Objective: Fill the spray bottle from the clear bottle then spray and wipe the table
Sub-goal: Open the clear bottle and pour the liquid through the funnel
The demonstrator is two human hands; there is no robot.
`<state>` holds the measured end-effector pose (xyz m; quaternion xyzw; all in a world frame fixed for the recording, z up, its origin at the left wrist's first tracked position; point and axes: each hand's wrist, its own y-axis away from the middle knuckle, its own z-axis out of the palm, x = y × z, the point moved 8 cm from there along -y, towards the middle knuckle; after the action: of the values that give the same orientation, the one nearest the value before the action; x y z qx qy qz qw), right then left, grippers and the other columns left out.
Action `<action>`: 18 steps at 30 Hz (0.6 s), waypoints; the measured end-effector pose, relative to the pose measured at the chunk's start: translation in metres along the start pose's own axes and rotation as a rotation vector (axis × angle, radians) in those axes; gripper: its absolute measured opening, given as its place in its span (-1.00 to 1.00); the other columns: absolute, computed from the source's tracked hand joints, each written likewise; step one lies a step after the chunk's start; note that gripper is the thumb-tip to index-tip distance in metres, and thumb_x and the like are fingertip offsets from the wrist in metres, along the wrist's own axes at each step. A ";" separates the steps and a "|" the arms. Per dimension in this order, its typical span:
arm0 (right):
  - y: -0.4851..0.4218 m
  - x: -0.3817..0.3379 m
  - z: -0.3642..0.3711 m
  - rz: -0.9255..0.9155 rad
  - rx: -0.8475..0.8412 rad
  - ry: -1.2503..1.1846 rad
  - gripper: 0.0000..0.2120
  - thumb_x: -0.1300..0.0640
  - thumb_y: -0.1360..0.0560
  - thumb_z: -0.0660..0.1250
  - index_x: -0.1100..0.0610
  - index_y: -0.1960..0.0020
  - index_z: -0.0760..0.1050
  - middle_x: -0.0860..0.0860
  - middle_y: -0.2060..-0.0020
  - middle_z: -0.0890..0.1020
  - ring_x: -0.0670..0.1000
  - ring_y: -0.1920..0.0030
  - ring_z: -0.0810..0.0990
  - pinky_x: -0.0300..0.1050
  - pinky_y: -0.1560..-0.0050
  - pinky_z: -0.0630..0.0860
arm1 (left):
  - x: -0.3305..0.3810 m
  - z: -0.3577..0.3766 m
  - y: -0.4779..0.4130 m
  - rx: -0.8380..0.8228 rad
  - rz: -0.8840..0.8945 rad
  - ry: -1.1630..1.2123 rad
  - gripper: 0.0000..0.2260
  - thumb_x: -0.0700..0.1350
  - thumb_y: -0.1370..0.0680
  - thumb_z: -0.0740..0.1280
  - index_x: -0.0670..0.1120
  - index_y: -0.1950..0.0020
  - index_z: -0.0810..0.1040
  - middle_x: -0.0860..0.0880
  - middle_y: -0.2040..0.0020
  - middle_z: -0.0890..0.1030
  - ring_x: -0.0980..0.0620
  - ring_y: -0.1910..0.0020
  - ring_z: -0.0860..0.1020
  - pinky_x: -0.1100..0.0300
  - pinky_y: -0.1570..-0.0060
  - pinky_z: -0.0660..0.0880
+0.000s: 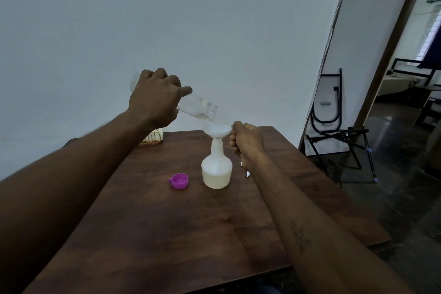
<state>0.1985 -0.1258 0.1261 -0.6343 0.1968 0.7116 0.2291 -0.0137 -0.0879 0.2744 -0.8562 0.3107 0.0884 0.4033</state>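
Spray bottle (216, 169) was mid-fill: my left hand (155, 98) gripped the tilted clear bottle (198, 107), my right hand (247, 141) pinched the funnel (217, 129) rim; next called for tipping the clear bottle back upright.

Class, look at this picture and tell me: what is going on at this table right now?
A person is filling a white spray bottle that stands on a wooden table. The left hand grips a clear bottle, tilted mouth-down over a white funnel that sits in the spray bottle's neck. The right hand pinches the funnel's rim to steady it. The spray bottle looks partly filled. A purple cap lies beside it.
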 end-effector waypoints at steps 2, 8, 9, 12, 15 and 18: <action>0.000 0.000 0.000 0.000 0.000 0.003 -0.85 0.14 -0.54 0.30 0.12 0.20 0.45 0.00 0.41 0.53 -0.05 0.45 0.44 -0.18 0.45 0.35 | 0.005 -0.001 -0.004 0.006 0.040 -0.033 -0.52 -0.05 -0.50 0.49 0.08 -0.42 0.56 -0.03 -0.27 0.64 -0.19 -0.25 0.49 -0.12 -0.19 0.36; 0.001 0.000 -0.001 -0.006 -0.005 -0.004 -0.85 0.14 -0.54 0.30 0.12 0.20 0.45 0.00 0.40 0.53 -0.06 0.44 0.44 -0.18 0.44 0.36 | 0.023 -0.007 -0.018 0.067 0.235 -0.193 -0.61 -0.16 -0.55 0.35 0.09 -0.37 0.56 -0.03 -0.26 0.61 -0.17 -0.26 0.46 -0.10 -0.31 0.28; 0.001 -0.001 -0.001 -0.007 -0.002 0.000 -0.85 0.14 -0.54 0.30 0.12 0.20 0.46 0.00 0.40 0.54 -0.06 0.44 0.44 -0.18 0.44 0.37 | 0.027 -0.008 -0.021 0.080 0.273 -0.219 -0.62 -0.18 -0.56 0.32 0.07 -0.36 0.56 -0.04 -0.26 0.61 -0.18 -0.28 0.46 -0.12 -0.34 0.26; 0.001 0.000 -0.002 -0.008 0.000 0.004 -0.85 0.14 -0.54 0.30 0.12 0.20 0.46 0.00 0.40 0.54 -0.05 0.43 0.45 -0.17 0.42 0.38 | 0.036 -0.007 -0.029 0.105 0.366 -0.296 -0.65 -0.20 -0.58 0.24 0.03 -0.34 0.57 -0.07 -0.24 0.60 -0.21 -0.30 0.45 -0.14 -0.42 0.18; 0.001 0.000 -0.001 -0.010 0.002 0.011 -0.85 0.14 -0.54 0.30 0.12 0.20 0.47 0.01 0.40 0.54 -0.05 0.42 0.45 -0.16 0.42 0.38 | 0.046 -0.005 -0.033 0.121 0.421 -0.343 -0.68 -0.21 -0.62 0.19 0.00 -0.32 0.57 -0.09 -0.24 0.59 -0.22 -0.31 0.44 -0.15 -0.47 0.16; 0.001 0.000 0.000 -0.007 0.001 0.005 -0.85 0.13 -0.54 0.29 0.12 0.20 0.46 0.01 0.40 0.54 -0.06 0.44 0.44 -0.18 0.44 0.37 | 0.056 -0.002 -0.033 0.128 0.471 -0.386 -0.72 -0.22 -0.66 0.17 0.00 -0.29 0.56 -0.08 -0.21 0.59 -0.21 -0.31 0.44 -0.17 -0.51 0.15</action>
<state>0.1982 -0.1266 0.1263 -0.6367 0.1953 0.7092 0.2315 0.0504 -0.0996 0.2739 -0.7007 0.4234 0.3207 0.4763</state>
